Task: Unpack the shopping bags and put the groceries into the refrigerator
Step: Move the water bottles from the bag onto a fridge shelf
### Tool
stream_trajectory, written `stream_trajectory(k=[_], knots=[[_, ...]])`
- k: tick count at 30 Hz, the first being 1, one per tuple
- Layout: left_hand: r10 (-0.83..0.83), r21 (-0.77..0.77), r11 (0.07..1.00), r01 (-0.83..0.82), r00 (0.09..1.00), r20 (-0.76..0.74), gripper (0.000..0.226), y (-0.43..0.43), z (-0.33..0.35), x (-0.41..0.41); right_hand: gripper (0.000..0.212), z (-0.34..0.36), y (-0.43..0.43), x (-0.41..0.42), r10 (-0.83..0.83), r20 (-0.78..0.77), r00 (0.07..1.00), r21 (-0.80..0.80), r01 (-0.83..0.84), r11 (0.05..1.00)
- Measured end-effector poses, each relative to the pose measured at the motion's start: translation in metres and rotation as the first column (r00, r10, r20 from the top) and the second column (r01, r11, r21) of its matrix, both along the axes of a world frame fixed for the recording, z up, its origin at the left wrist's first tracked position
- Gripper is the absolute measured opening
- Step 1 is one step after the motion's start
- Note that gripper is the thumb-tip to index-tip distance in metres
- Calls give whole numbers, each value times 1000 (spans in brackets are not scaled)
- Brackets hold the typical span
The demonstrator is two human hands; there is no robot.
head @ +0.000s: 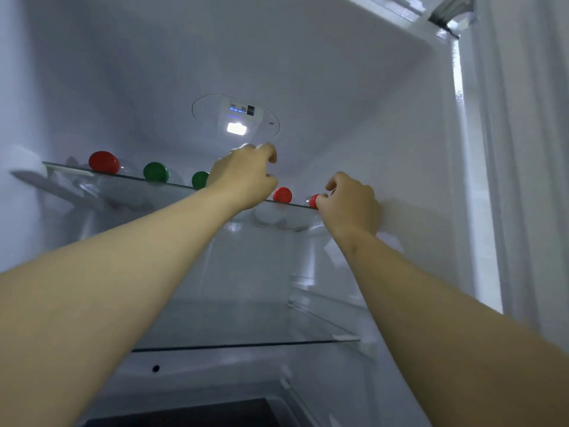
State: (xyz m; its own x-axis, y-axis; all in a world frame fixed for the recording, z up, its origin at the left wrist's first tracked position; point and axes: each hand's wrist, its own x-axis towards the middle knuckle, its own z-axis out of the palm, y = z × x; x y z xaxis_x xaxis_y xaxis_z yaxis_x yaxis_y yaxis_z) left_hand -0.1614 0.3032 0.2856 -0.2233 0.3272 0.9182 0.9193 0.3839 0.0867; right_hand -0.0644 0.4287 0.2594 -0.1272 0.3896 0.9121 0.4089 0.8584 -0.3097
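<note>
Nearest you, the lower shelf [246,346] runs under both forearms. Both arms reach up past it to the top shelf [129,177] of the refrigerator [369,118].

Your left hand [243,177] is at the shelf's front edge, mid-row. Its fingers [271,155] are curled, with something pale and blurred at the tips. You cannot tell what it is or whether it is gripped.

Your right hand [351,204] is at the shelf's right end, just beside the side wall. Its fingers [334,183] are narrow, pinching the cap of the end bottle [313,201], which lies on the glass.

Bottles lie on their sides in a row along the shelf, caps toward you:
- the left red-cap bottle [104,162]
- the first green-cap bottle [155,172]
- the second green-cap bottle [200,179], touching your left wrist
- a stretch hidden by that hand
- the inner red-cap bottle [282,195]
- the end bottle

Beyond the row, the interior light [236,128] is on.

Progress judgement: the task looks well under way. At least five bottles are shelved, and the end one looks like it is being seated or straightened. No shopping bags are in view, so you cannot tell what is left to unpack.
</note>
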Motion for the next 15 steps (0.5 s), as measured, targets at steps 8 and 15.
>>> stream_trajectory(k=[8,15], knots=[[37,110,994,-13,975,-217,30,-38,-83,26,25,-67,-51,19,71,17,997,-66,-69,995],[-48,-5,999,48,993,-107,27,-63,-184,48,36,-175,-84,51,120,199,973,-180,-84,980]])
